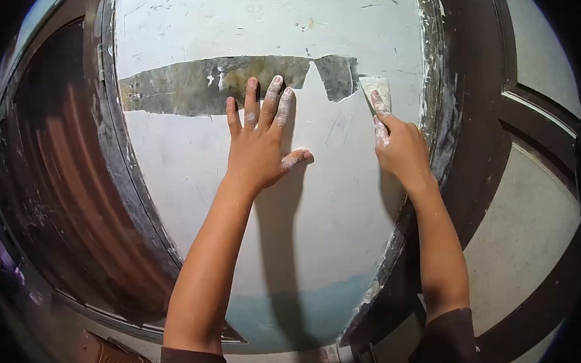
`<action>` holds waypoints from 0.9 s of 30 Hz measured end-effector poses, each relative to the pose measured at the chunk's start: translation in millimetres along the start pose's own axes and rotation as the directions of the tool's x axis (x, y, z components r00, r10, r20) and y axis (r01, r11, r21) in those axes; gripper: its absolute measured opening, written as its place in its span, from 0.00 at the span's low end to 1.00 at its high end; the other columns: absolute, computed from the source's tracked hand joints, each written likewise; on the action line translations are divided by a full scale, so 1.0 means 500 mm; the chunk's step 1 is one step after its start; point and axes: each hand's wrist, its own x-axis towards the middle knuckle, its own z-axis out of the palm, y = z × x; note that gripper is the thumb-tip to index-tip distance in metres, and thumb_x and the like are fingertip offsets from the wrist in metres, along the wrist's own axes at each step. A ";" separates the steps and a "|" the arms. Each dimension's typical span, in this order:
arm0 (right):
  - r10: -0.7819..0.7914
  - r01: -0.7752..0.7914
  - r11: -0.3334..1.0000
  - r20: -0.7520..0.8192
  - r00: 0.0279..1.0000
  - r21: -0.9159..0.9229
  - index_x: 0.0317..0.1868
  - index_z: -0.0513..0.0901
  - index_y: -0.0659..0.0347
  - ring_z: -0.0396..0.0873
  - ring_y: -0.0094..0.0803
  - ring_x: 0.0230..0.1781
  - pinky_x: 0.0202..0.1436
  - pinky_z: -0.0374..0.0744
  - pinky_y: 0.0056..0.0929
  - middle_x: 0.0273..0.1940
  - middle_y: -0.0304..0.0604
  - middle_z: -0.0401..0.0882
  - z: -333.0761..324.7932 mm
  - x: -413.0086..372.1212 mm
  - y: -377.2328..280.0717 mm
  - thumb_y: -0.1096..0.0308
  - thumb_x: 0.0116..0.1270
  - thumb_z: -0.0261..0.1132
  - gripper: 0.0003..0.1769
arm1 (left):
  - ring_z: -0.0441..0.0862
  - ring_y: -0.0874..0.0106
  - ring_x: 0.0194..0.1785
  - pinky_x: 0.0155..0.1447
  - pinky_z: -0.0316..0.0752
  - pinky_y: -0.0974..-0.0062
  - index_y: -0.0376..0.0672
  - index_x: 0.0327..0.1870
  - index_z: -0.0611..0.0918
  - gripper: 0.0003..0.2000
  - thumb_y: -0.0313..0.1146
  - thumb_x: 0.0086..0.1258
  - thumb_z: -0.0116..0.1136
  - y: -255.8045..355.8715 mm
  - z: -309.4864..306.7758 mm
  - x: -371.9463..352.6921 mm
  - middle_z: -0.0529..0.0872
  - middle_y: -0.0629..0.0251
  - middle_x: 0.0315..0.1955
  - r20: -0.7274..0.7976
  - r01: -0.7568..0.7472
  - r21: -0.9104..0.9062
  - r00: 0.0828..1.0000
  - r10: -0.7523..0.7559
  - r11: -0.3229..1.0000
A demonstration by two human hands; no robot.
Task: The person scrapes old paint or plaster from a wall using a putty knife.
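Note:
My left hand [260, 140] is spread against the white wall [344, 198], its fingertips reaching over a grey, bare strip [174, 86] where the paint is gone. White dust coats several of its fingers. To the right, my right hand [401, 143] grips a putty knife [376, 93], index finger stretched along the blade. The blade lies on the painted surface just right of the strip's torn end; the handle is mostly hidden in the fist. A pointed tongue of white paint [313, 82] juts up into the bare strip between the hands.
Dark wooden frames border the wall, with a brown door panel [87, 185] on the left and a panelled door [536, 221] on the right. A brown plastic object [116, 358] lies on the floor at lower left. Blue-green paint [297, 312] shows low on the wall.

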 end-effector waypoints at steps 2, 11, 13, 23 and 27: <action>0.009 -0.009 1.000 -0.007 1.000 -0.011 0.57 0.89 0.52 0.86 0.63 0.46 0.53 0.82 0.58 0.43 0.62 0.88 -0.004 0.012 -0.012 0.63 0.70 0.61 0.18 | 0.30 0.50 0.90 0.84 0.25 0.34 0.47 0.87 0.56 0.60 0.76 0.59 0.62 -0.003 0.004 0.001 0.45 0.65 0.88 -0.011 -0.004 0.005 1.000 0.004 1.000; 0.026 -0.026 1.000 -0.006 1.000 0.003 0.59 0.88 0.53 0.86 0.63 0.47 0.54 0.81 0.59 0.45 0.61 0.89 -0.008 0.016 -0.035 0.63 0.72 0.61 0.19 | 0.31 0.49 0.89 0.84 0.25 0.33 0.45 0.86 0.58 0.60 0.77 0.58 0.63 -0.007 0.008 -0.001 0.46 0.63 0.88 -0.037 -0.021 -0.008 0.999 0.021 1.000; 0.073 -0.073 0.997 0.010 0.997 0.023 0.60 0.88 0.52 0.86 0.63 0.48 0.55 0.81 0.59 0.45 0.61 0.89 -0.009 0.016 -0.037 0.63 0.71 0.61 0.20 | 0.32 0.49 0.89 0.83 0.25 0.32 0.44 0.86 0.58 0.60 0.76 0.58 0.63 -0.001 0.003 0.000 0.46 0.63 0.88 -0.034 -0.015 -0.001 0.999 0.015 1.000; 0.072 -0.072 0.997 0.007 0.997 0.033 0.61 0.87 0.54 0.85 0.63 0.49 0.55 0.81 0.57 0.46 0.61 0.89 -0.010 0.021 -0.045 0.64 0.70 0.60 0.22 | 0.32 0.48 0.89 0.83 0.24 0.32 0.45 0.86 0.58 0.60 0.77 0.60 0.61 -0.004 0.006 -0.001 0.47 0.61 0.88 -0.043 -0.030 -0.017 0.999 0.029 0.999; 0.079 -0.077 0.989 -0.018 0.997 0.127 0.62 0.87 0.54 0.85 0.63 0.49 0.55 0.81 0.57 0.47 0.62 0.89 -0.018 0.027 -0.058 0.63 0.71 0.59 0.22 | 0.31 0.48 0.89 0.84 0.24 0.34 0.44 0.86 0.58 0.60 0.78 0.60 0.60 -0.004 0.010 0.000 0.46 0.62 0.88 -0.032 -0.022 0.022 0.999 0.023 1.000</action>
